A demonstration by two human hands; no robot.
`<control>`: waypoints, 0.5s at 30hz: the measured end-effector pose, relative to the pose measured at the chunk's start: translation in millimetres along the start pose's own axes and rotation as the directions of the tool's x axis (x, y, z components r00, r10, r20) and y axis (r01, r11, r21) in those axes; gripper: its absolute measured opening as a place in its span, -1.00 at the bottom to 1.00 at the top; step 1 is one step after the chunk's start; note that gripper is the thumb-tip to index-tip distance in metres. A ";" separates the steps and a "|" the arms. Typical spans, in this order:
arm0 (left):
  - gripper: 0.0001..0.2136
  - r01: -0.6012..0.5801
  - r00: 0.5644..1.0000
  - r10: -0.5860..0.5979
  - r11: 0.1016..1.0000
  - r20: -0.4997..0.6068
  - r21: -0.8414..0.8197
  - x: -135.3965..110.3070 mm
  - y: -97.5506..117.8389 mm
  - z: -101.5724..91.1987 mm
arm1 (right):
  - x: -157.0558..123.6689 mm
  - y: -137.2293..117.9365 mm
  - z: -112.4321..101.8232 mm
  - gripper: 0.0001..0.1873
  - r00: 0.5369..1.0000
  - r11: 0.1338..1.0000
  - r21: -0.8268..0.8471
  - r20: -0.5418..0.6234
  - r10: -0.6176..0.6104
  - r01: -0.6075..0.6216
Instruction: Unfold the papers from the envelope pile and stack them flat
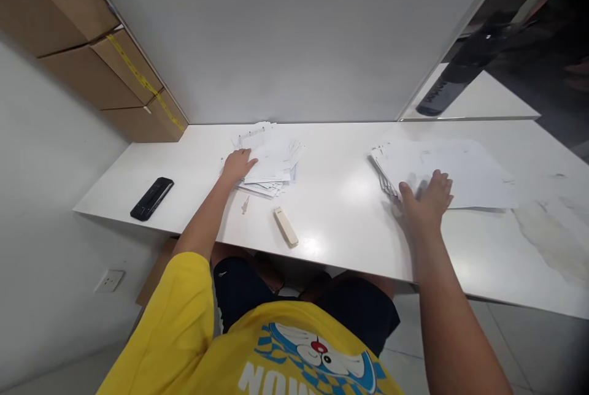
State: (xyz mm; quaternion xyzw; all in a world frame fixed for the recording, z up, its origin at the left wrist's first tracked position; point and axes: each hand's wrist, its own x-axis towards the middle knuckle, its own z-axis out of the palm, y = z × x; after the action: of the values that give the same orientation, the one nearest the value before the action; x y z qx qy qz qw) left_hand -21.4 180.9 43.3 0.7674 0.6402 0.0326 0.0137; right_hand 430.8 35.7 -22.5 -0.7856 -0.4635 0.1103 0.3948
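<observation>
My left hand (237, 165) lies on the left edge of an untidy pile of white paper sheets (270, 159), its fingers stretched out over the top. Some sheets in that pile carry print and stick out at several angles. Over a second, neater stack of white paper (473, 174), my right hand (429, 200) rests at the near side with thumb and fingers apart. The left edge of this stack shows many layers. Between the hands, closer to me, lies a slim cream-coloured tool (286, 227) that looks like a stapler.
A black, phone-like object (151, 199) lies on the left of the white table (340, 217). Cardboard boxes (133, 88) are stacked at the back left. A grey panel (294, 39) closes off the back. A dark bottle (442, 91) stands behind the right end, near crumpled translucent plastic (550, 235).
</observation>
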 end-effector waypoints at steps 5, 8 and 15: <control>-0.37 0.009 1.000 -0.009 1.000 -0.002 0.008 -5.5 10.4 9.5 | 1.5 1.2 2.1 -0.08 1.000 1.000 0.009 -0.002 0.005 -0.005; -0.15 0.013 1.000 -0.013 1.000 0.001 0.006 -25.1 24.1 21.3 | 3.3 4.3 4.3 -0.12 1.000 1.000 0.016 -0.011 -0.017 0.017; 0.02 -0.159 0.987 0.159 0.987 -0.009 -0.038 -94.0 63.4 47.0 | 3.4 1.9 2.7 -0.15 0.999 0.999 0.019 -0.047 -0.025 0.026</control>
State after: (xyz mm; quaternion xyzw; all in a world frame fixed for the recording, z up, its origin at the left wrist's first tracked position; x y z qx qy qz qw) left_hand 27.3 78.0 -2.7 0.8155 0.5763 0.0481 0.0239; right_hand 432.5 39.4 -25.0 -0.7781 -0.4631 0.0915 0.4144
